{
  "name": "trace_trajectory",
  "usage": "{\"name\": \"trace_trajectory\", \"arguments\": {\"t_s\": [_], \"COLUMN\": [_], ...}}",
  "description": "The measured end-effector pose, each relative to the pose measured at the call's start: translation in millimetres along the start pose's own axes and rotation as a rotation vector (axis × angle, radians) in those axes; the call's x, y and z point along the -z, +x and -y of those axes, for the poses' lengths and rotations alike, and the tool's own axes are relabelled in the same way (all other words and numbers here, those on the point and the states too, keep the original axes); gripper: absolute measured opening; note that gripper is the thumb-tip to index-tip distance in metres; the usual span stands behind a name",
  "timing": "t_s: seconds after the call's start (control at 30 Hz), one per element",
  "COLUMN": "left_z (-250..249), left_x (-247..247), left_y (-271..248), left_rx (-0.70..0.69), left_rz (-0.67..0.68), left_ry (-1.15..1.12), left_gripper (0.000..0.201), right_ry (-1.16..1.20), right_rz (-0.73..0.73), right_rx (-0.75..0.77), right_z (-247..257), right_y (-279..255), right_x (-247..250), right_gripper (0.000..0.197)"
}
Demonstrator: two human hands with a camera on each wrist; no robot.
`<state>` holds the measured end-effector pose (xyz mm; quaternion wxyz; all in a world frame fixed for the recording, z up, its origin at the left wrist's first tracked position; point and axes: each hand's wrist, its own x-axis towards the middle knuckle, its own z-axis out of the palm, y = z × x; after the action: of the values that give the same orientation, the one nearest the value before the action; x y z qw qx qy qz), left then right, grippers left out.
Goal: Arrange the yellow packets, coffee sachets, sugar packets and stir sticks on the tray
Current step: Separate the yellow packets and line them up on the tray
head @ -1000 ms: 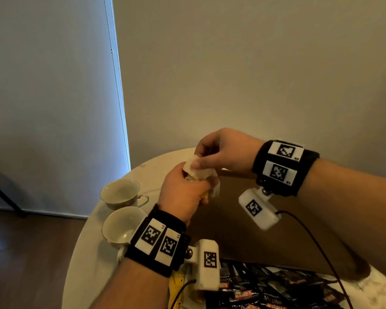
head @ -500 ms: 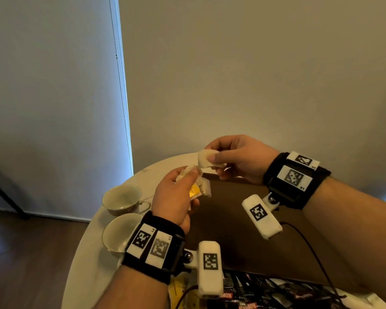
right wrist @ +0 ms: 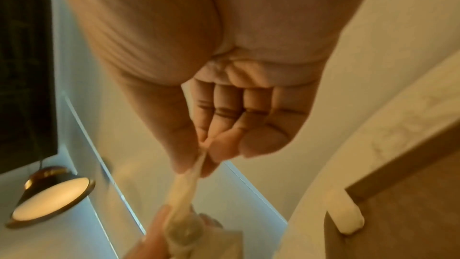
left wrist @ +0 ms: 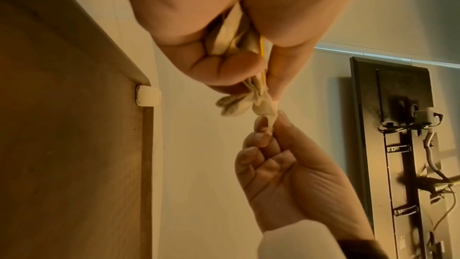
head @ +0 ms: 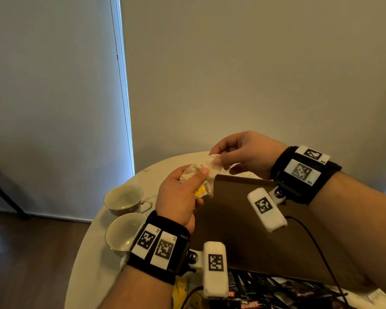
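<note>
While the bunch of white sugar packets (head: 195,175) sits bundled in the left hand (head: 179,197), one packet at its top edge is being pinched by the right hand (head: 243,156), so the two hands meet over the far edge of the tray. The left hand's fingers and thumb are curled tight round the bunch, and a yellow packet (head: 200,191) peeks out among the white ones (only a sliver of it shows). In the left wrist view the bundle (left wrist: 234,103) fans out below the fist, and the right hand (left wrist: 293,174) nips the twisted end of one packet between thumb and forefinger, its other fingers loosely curled. The right wrist view gives the same pinch from above: the right hand (right wrist: 224,121) has a stretched white packet (right wrist: 186,184) running down to the left hand's fingertips (right wrist: 159,229), though that part is blurred.

Below the hands lies the brown wooden tray (head: 243,230), its raised rim just under the right hand, with a small white bumper (left wrist: 148,95) at one corner. At the near edge of the tabletop (head: 91,253) lies a heap of dark coffee sachets (head: 276,295), and beside them more yellow packets (head: 183,293) under the left wrist. Two pale teacups (head: 124,197) stand left of the tray, one behind the other.
</note>
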<state>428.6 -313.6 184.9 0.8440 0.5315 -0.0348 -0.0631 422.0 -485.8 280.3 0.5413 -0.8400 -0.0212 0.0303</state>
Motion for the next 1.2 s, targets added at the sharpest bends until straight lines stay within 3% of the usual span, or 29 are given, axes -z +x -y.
{"name": "trace_trajectory", "arguments": {"t_s": [0.2, 0.33, 0.4, 0.6, 0.9, 1.07, 1.2], "left_z": [1.7, 0.0, -1.4, -2.3, -4.7, -5.1, -4.0], "left_x": [-1.1, 1.3, 2.8, 4.3, -0.5, 4.8, 7.2], "left_y": [-1.2, 1.8, 2.9, 2.8, -3.1, 3.4, 4.7], "left_rx": [-0.022, -0.072, -0.13, -0.191, -0.189, -0.216, -0.26], "left_rz": [-0.017, -0.091, -0.122, -0.199, -0.133, -0.213, -0.273], "left_ry": [0.063, 0.106, 0.127, 0.163, 0.147, 0.138, 0.178], "left_gripper": [0.023, 0.02, 0.017, 0.013, 0.027, 0.021, 0.02], "right_ry": [0.14, -0.325, -0.349, -0.293, -0.156, 0.105, 0.166], "right_rz": [-0.162, -0.254, -0.235, -0.179, -0.214, -0.018, -0.085], "right_rx": [0.081, 0.137, 0.146, 0.186, 0.172, 0.033, -0.002], "right_z": [3.7, 11.3, 12.4, 12.5, 0.4, -5.2, -16.4], "right_y": [-5.8, -11.2, -12.9, -14.5, 0.8, 5.1, 18.9], "right_x": [-0.4, 2.8, 2.4, -10.9, -34.4, -27.8, -24.7], "right_gripper": [0.011, 0.02, 0.018, 0.016, 0.01, 0.036, 0.037]}}
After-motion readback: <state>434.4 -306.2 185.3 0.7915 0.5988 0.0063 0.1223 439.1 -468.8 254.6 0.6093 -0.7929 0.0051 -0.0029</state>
